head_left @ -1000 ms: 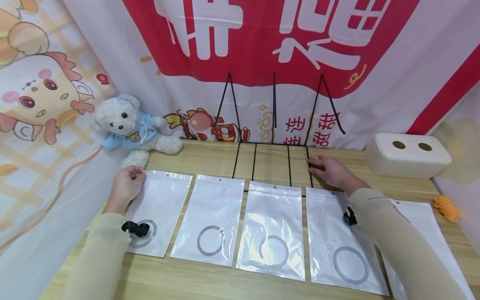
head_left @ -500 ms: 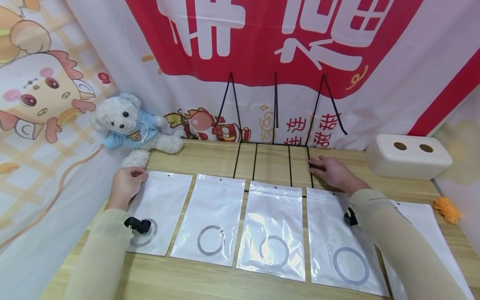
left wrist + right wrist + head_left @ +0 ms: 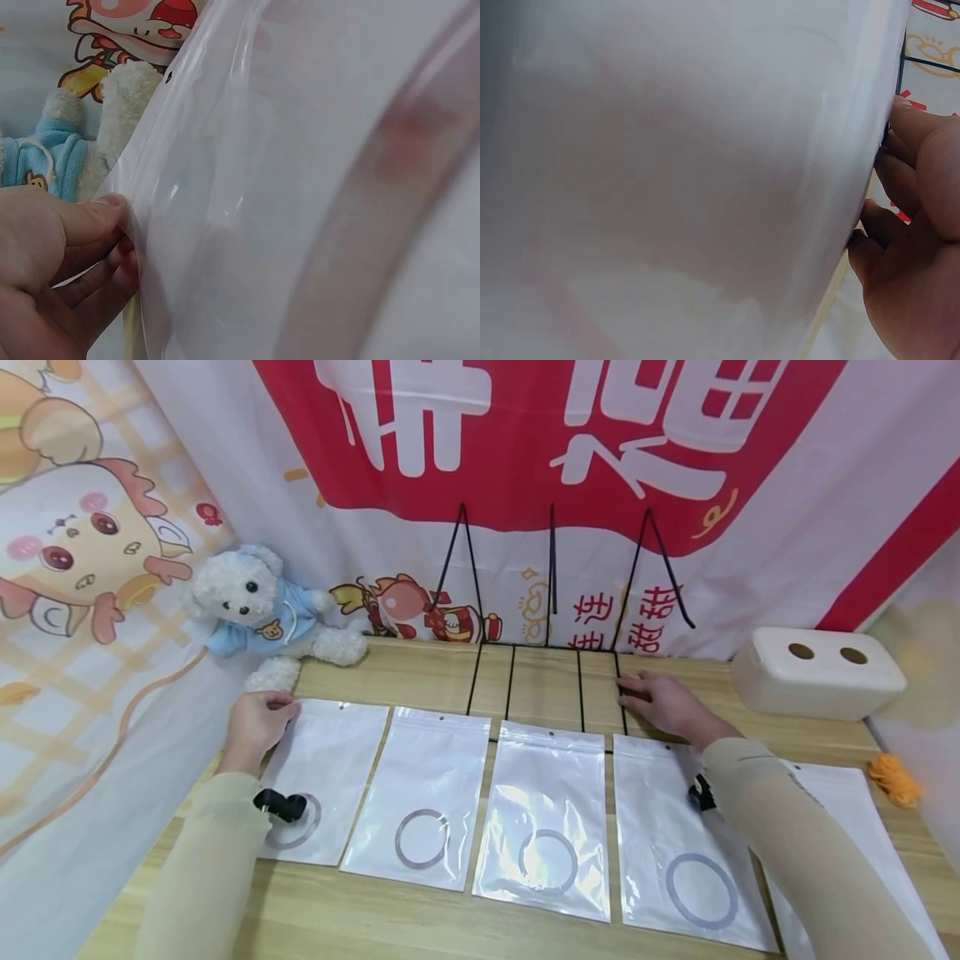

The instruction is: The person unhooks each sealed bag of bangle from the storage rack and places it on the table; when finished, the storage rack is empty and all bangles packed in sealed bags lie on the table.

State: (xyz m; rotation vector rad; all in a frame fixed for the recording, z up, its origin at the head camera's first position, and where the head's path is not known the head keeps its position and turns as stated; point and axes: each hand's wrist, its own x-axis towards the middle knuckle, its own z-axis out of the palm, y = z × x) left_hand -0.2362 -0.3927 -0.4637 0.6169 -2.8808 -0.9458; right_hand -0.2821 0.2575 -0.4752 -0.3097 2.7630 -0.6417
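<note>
My left hand (image 3: 262, 722) pinches the upper left corner of the leftmost white zip bag (image 3: 333, 756) between thumb and fingers. The left wrist view shows that bag's clear plastic front bulging close to the camera. A grey ring shape (image 3: 315, 821) shows at its lower end, partly covered by the wrist camera. At the right side of a black wire rack (image 3: 475, 681), my right hand (image 3: 667, 702) rests with its fingertips against the outer bar. In the right wrist view a blurred pale bag (image 3: 667, 187) hides part of those fingertips.
Several more white bags lie in a row, among them the second bag (image 3: 431, 760), the third bag (image 3: 551, 785) and the fourth bag (image 3: 645, 827). Behind are a plush bear (image 3: 262, 610) and a white box (image 3: 817, 672). Orange yarn (image 3: 894, 779) lies at the right edge.
The left hand has shifted slightly to the right, and the leftmost bag has slid a little right and away from me with it. The right hand stays in place.
</note>
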